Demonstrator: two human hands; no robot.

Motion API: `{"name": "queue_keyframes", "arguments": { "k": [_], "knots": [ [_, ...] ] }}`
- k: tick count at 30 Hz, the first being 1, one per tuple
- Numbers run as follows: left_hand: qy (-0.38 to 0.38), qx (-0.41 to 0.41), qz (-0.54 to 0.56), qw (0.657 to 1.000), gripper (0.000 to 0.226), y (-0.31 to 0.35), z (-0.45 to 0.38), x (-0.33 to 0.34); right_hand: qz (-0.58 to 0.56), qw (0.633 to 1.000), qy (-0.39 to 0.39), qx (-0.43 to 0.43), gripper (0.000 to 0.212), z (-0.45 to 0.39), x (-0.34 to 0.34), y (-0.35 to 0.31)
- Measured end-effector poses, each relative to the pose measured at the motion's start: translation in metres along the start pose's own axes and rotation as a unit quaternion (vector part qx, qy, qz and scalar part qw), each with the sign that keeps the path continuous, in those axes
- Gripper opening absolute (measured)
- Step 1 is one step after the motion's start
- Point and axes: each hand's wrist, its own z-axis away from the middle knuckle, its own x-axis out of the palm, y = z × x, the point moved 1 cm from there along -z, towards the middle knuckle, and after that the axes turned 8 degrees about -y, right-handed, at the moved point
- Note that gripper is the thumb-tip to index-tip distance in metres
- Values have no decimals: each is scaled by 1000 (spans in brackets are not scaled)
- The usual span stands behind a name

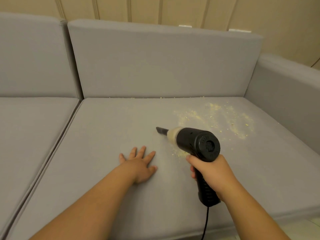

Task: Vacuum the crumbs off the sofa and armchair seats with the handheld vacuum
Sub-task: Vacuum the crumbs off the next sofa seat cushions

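My right hand [212, 172] grips the handle of a black handheld vacuum [194, 142]. Its narrow nozzle points left and touches the grey sofa seat cushion [103, 135] near the cushion's middle. Yellowish crumbs [218, 116] lie scattered over the right part of that cushion. A small patch of crumbs sits just under the vacuum's body, and a thin line of them runs along the seam at the backrest. My left hand [140, 164] rests flat on the cushion with fingers spread, left of the nozzle.
A second seat cushion [29, 129] lies to the left across a seam. The backrest [164, 63] rises behind and the armrest [285, 94] closes the right side. The vacuum's black cord [206, 222] hangs over the sofa's front edge.
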Motion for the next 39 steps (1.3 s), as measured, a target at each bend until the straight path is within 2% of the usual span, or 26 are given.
{"name": "queue_keyframes", "arguments": {
  "k": [6, 9, 12, 14, 18, 24, 30, 36, 39],
  "knots": [
    [2, 0, -1, 1000, 70, -1, 0, 1, 1, 998, 59, 3, 29, -4, -3, 2],
    [-6, 0, -1, 1000, 70, -1, -1, -1, 7, 999, 28, 14, 32, -5, -7, 4],
    [-10, 9, 14, 1000, 67, -8, -2, -7, -41, 999, -14, 13, 26, 0, -15, 2],
    [-8, 14, 11, 1000, 67, -12, -2, -8, -56, 998, -4, 4, 24, 4, -20, 2],
    [-5, 16, 3, 1000, 69, -10, 0, -4, -5, 999, 33, 3, 29, 6, -26, 3],
    [-3, 11, 1, 1000, 70, -11, 0, -2, -35, 996, -77, 12, 22, 14, -31, -2],
    [-2, 15, -2, 1000, 69, -11, -1, -2, -20, 1000, 6, 3, 21, 16, -35, -3],
    [-4, 14, 5, 1000, 69, -10, 0, -3, 6, 997, -71, 9, 23, 18, -47, -7],
    [-4, 14, 5, 1000, 69, -10, 0, -3, 10, 999, -42, 0, 23, 21, -49, -7]
  ]
}}
